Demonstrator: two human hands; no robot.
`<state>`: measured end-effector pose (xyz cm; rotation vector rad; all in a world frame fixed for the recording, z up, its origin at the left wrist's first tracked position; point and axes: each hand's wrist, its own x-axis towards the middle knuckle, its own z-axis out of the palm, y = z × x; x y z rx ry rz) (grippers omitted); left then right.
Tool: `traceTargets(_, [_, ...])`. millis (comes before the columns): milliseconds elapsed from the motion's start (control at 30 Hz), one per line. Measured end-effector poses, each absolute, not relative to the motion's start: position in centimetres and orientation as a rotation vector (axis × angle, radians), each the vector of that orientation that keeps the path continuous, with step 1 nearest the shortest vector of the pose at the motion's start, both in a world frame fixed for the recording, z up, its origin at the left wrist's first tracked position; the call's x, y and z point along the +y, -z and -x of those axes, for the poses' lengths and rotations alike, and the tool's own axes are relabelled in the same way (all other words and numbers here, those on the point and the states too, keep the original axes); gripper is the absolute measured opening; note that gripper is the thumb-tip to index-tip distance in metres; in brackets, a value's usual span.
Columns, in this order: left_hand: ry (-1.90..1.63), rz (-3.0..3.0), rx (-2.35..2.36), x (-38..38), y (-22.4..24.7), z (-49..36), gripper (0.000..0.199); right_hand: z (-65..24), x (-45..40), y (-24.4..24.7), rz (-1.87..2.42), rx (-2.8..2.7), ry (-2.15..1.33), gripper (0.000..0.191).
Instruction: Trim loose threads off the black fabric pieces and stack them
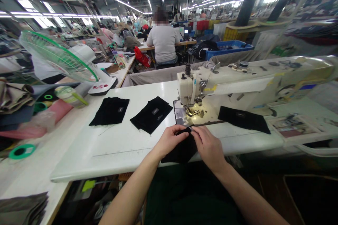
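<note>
A black fabric piece [182,149] hangs at the table's front edge, pinched at its top by both hands. My left hand [171,140] grips its upper left part, and my right hand [208,144] holds the upper right beside a small pale spot. Just beyond the fingers is the sewing machine's needle and presser foot area [194,111], lit by a lamp. Two stacks of black fabric with small labels, one farther left [109,111] and one nearer [151,114], lie left of the machine. Another labelled black piece [244,119] rests to its right.
A green-rimmed fan [60,54] stands at the left, near a lidded cup [69,95] and a green tape roll [22,151]. A tray of small parts [295,126] is at the right. Ahead, a person in a white shirt [164,44] sits near a blue crate [229,47].
</note>
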<state>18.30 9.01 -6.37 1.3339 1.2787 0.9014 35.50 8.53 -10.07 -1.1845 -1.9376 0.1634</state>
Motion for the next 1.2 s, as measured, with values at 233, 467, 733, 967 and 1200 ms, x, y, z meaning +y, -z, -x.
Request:
traceTargets(233, [-0.922, -1.325, 1.327, 9.11, 6.47, -18.03, 0.021, -35.84, 8.4, 9.67, 1.189, -1.904, -0.201, 0.026])
traceTargets(467, [-0.896, -1.403, 1.31, 9.11, 6.11, -17.95, 0.02, -35.7, 8.09, 9.28, 1.183, -1.945, -0.176, 0.027])
traceTargets(733, [-0.891, -1.394, 1.317, 9.05, 6.06, -18.2, 0.019, -35.73, 8.15, 9.33, 1.18, -1.953, -0.164, 0.028])
traceTargets(967, [-0.882, -1.424, 1.305, 9.18, 6.23, -18.33, 0.018, -35.71, 8.31, 9.62, 1.157, -1.954, -0.155, 0.029])
traceTargets(1200, [-0.865, -1.485, 1.293, 9.2, 6.33, -18.24, 0.02, -35.81, 8.35, 9.66, 1.106, -1.986, -0.079, 0.03])
